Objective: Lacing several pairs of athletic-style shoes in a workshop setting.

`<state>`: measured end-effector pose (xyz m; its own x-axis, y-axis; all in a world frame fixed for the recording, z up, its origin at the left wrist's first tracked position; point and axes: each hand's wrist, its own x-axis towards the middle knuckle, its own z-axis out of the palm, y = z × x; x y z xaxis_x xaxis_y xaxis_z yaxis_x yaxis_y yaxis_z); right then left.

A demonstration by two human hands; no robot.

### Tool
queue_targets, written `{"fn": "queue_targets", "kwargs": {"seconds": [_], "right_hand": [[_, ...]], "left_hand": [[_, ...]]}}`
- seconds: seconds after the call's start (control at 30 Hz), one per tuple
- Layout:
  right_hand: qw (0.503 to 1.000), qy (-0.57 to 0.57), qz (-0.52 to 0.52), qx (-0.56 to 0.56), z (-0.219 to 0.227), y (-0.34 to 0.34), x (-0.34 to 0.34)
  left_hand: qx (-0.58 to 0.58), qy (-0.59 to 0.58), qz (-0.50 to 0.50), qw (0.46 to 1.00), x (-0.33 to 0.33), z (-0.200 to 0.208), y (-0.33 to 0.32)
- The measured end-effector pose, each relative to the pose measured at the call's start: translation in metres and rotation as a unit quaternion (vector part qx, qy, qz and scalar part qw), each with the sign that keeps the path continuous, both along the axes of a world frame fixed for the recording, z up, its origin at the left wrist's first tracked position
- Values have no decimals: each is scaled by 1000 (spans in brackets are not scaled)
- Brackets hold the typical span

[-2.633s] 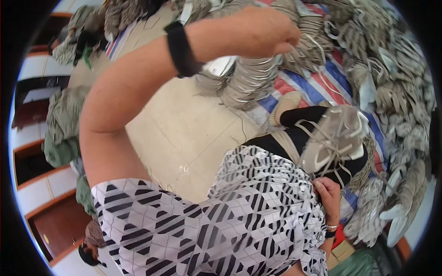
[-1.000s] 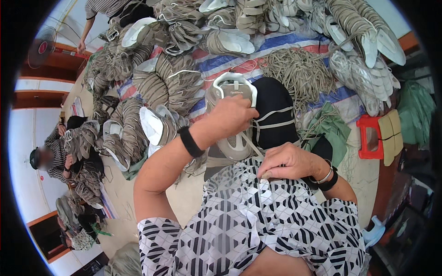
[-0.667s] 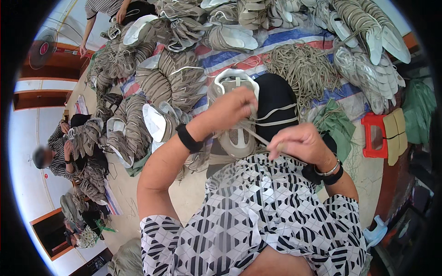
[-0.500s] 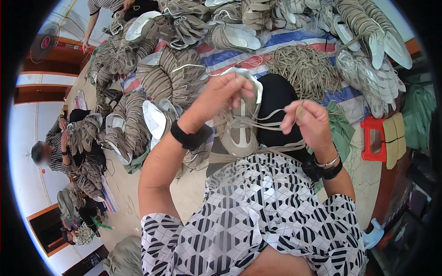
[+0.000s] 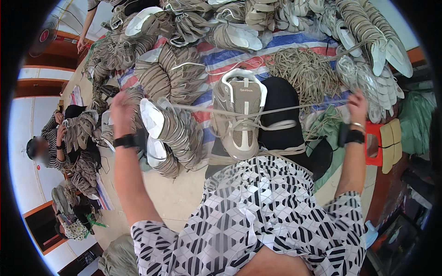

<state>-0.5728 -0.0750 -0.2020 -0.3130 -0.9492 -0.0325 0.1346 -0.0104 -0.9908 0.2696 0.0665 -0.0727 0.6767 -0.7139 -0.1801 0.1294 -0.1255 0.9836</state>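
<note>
A beige mesh shoe upper (image 5: 239,133) with a white-lined collar rests on my lap, toe toward me, beside a black rounded pad (image 5: 281,99). A flat beige shoelace (image 5: 317,107) runs through its lower eyelets, and its two ends stretch out sideways across the upper. My left hand (image 5: 122,110), blurred by motion, is closed on one end, far out to the left over stacked uppers. Out to the right, my right hand (image 5: 357,106) is closed round the other end. A loop of lace (image 5: 283,125) lies over the black pad.
Stacked uppers (image 5: 172,73) surround the striped sheet (image 5: 285,43) ahead. A heap of loose laces (image 5: 304,69) lies at front right. A red stool (image 5: 373,145) stands right, near green plastic (image 5: 416,124). At left, another person (image 5: 48,138) handles uppers.
Both hands have moved apart, the left far left and the right outward, drawing the lace ends straight across the upper. The upper's collar, formerly behind my left hand, now shows fully.
</note>
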Motion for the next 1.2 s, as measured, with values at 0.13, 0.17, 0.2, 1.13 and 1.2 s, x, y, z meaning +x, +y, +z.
{"fn": "queue_targets", "kwargs": {"seconds": [0.13,0.17,0.2,1.13,1.2], "right_hand": [[954,-283,-78,59,0,-8,-116],[955,-263,-77,112,10,-14,-82],[962,-233,-19,141,19,-18,-27],[902,-41,392,179,132,82,275],[907,-155,358,161,117,69,255]], "left_hand": [[-96,41,241,965,122,16,73],[-80,48,160,983,119,17,87],[-65,53,80,993,116,25,101],[118,-421,-574,693,-298,34,-3],[106,-338,-591,725,-287,22,-3]]}}
